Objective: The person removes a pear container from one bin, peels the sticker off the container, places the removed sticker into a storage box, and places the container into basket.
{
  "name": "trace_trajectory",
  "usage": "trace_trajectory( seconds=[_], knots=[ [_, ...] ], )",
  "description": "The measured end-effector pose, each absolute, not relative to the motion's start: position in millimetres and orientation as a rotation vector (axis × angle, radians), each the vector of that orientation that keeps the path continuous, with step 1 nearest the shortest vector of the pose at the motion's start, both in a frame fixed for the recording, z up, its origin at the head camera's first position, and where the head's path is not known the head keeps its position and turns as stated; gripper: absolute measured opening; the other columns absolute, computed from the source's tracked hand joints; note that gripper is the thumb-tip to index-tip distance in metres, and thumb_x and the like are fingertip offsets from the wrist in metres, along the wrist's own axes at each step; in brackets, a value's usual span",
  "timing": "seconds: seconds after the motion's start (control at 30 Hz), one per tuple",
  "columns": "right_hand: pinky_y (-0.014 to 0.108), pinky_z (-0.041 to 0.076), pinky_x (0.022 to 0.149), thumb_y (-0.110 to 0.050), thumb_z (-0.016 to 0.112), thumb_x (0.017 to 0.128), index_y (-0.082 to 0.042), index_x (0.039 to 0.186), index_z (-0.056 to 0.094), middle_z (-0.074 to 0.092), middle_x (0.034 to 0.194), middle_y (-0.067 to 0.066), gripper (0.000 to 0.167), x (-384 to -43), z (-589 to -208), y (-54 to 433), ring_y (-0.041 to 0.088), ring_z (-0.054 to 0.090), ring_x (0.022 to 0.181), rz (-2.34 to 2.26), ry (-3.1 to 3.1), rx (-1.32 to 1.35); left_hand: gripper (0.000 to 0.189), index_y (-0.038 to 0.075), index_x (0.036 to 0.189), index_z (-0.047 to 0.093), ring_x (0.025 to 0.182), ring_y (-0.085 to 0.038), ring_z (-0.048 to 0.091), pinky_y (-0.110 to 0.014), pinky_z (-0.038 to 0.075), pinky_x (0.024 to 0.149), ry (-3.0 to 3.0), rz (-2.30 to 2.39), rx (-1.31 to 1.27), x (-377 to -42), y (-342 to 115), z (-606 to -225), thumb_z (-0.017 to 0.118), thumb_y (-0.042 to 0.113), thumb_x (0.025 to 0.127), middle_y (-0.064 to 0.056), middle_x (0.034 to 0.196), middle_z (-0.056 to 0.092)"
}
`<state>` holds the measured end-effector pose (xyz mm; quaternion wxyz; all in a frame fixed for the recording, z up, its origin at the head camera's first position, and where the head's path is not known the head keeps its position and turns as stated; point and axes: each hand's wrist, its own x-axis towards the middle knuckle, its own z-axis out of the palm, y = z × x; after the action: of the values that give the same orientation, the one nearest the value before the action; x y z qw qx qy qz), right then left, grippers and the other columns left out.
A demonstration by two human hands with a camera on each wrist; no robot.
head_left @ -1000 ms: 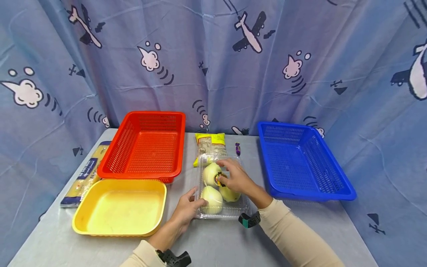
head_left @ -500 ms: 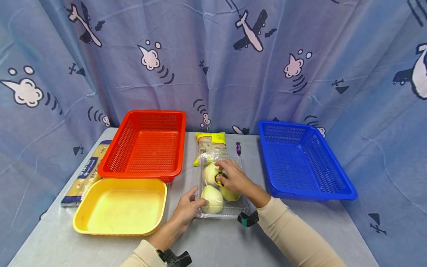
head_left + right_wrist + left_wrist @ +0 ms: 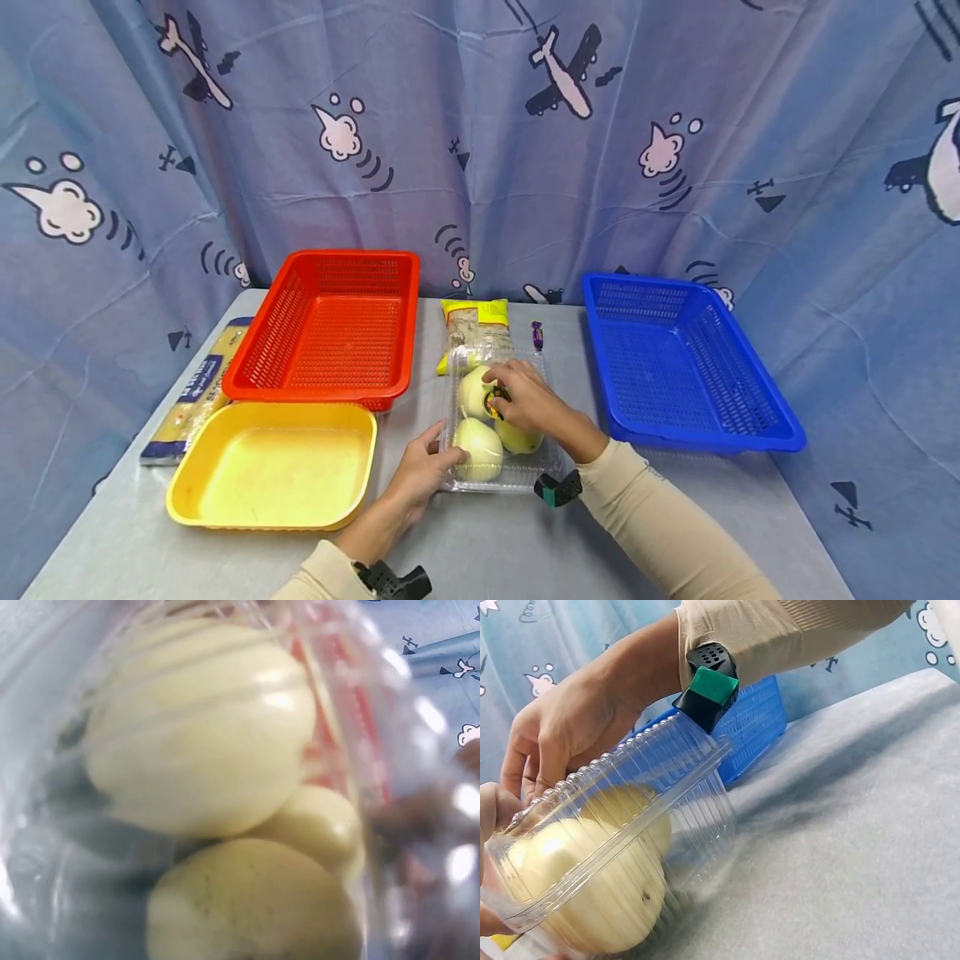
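Note:
A clear plastic clamshell box (image 3: 495, 483) with a ridged rim holds three round, pale yellow fruits (image 3: 477, 446). My left hand (image 3: 422, 468) grips the box's near left edge, thumb on top. Over the box my right hand (image 3: 531, 402) bends its fingers down onto the lid, around a round black-and-yellow label (image 3: 492, 403); I cannot tell whether they pinch it. Ridged lid plastic, blurred, covers the fruits in the right wrist view. From the left wrist view, the right fingers (image 3: 549, 769) point down at the lid's far side.
Behind the box lies a yellow-topped bag (image 3: 480, 315), with a small purple-wrapped candy (image 3: 537, 335) to its right. Left stand a red basket (image 3: 341, 333) and a yellow tray (image 3: 273, 475), a long yellow-and-blue packet (image 3: 198, 383) beside them. A blue basket (image 3: 667, 367) stands right.
The right fingertips have curled slightly closer to the label. The left hand and the box stay where they were.

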<state>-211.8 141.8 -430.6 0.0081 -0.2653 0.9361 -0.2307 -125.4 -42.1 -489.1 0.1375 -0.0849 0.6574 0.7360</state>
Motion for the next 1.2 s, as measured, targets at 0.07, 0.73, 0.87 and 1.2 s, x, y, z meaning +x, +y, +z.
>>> trace_trajectory(
  seconds=[0.07, 0.73, 0.87, 1.2],
  knots=[
    [0.039, 0.04, 0.076, -0.011, 0.073, 0.086, -0.011, 0.105, 0.069, 0.051, 0.092, 0.0, 0.02, -212.2, -430.3, 142.2, 0.024, 0.046, 0.093, -0.714, 2.921, -0.832, 0.083, -0.002, 0.149, 0.029, 0.079, -0.02, 0.053, -0.026, 0.047, 0.057, 1.908, 2.121, -0.248, -124.9, -42.5, -489.1, 0.068, 0.007, 0.076, -0.018, 0.111, 0.053],
    [0.032, 0.047, 0.065, 0.003, 0.071, 0.083, -0.01, 0.088, 0.074, 0.061, 0.081, -0.003, 0.014, -215.9, -427.5, 158.0, 0.015, 0.054, 0.075, -1.058, 2.881, -1.219, 0.085, -0.002, 0.15, 0.029, 0.072, -0.017, 0.053, -0.023, 0.047, 0.052, 1.891, 2.15, -0.245, -127.0, -42.2, -490.7, 0.068, 0.007, 0.075, -0.019, 0.111, 0.053],
    [0.029, 0.047, 0.059, 0.005, 0.071, 0.082, -0.004, 0.09, 0.075, 0.064, 0.081, 0.001, 0.013, -214.9, -424.2, 163.1, 0.013, 0.054, 0.068, -1.223, 2.842, -1.186, 0.085, -0.002, 0.149, 0.03, 0.073, -0.017, 0.053, -0.023, 0.047, 0.052, 1.895, 2.147, -0.25, -127.5, -42.0, -490.7, 0.068, 0.007, 0.075, -0.019, 0.11, 0.053],
    [0.026, 0.049, 0.058, 0.007, 0.07, 0.083, 0.0, 0.095, 0.075, 0.07, 0.091, 0.01, 0.015, -213.8, -429.8, 174.1, 0.017, 0.059, 0.068, -1.558, 2.729, -0.953, 0.084, -0.002, 0.149, 0.029, 0.078, -0.019, 0.052, -0.024, 0.048, 0.055, 1.905, 2.129, -0.253, -125.0, -42.7, -489.9, 0.069, 0.008, 0.075, -0.019, 0.11, 0.05]
  ],
)
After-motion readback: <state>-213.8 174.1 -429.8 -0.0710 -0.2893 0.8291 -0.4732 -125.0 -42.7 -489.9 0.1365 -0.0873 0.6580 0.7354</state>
